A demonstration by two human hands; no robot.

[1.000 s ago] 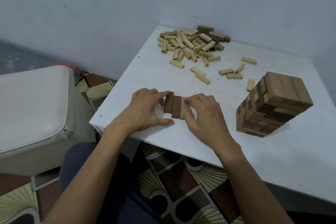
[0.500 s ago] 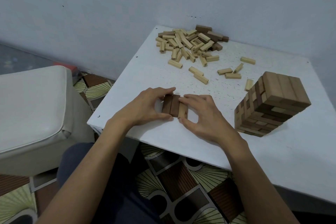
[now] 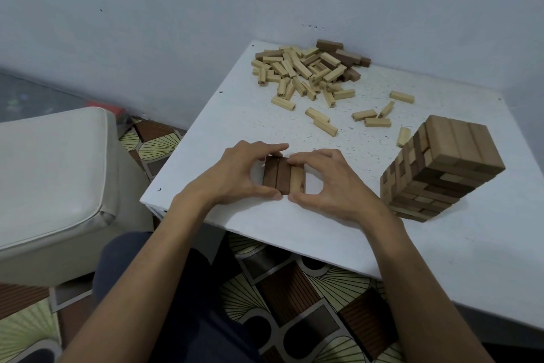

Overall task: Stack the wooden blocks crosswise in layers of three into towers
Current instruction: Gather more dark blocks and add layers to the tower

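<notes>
Three blocks now lie flush, gaps closed; left grip and right grip pinch their ends: base layer looks ready.

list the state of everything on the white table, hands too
row of two dark and one pale wooden blocks, flat, side by side
tall brown wooden block tower, standing, untouched
pile of loose wooden blocks, unstacked
left hand, pinches the row
right hand, pinches the row
</notes>
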